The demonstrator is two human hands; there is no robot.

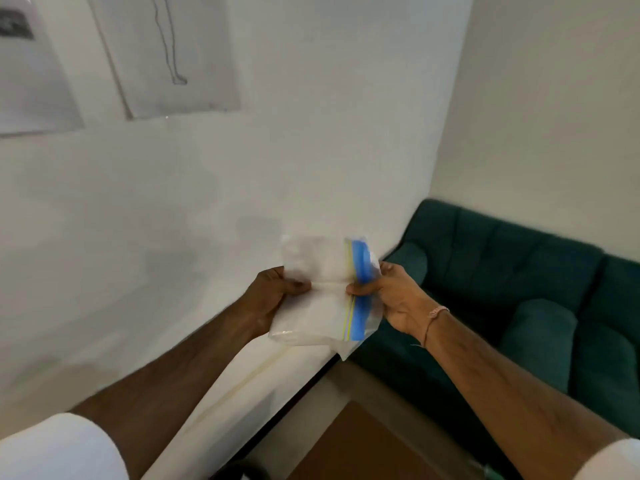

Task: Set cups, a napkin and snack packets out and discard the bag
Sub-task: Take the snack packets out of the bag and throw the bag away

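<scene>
A clear plastic zip bag [322, 296] with a blue and yellow seal strip is held up in front of the white wall, folded across its middle. My left hand [273, 299] pinches its left edge. My right hand [391, 296] grips the sealed end on the right, thumb over the blue strip. The bag looks whitish and blurred, so I cannot tell whether anything is inside. No cups, napkin or snack packets are in view.
A dark green sofa [540, 296] stands in the right corner. A brown tabletop [360, 445] shows at the bottom middle. White paper sheets [166, 53] hang on the white wall at upper left.
</scene>
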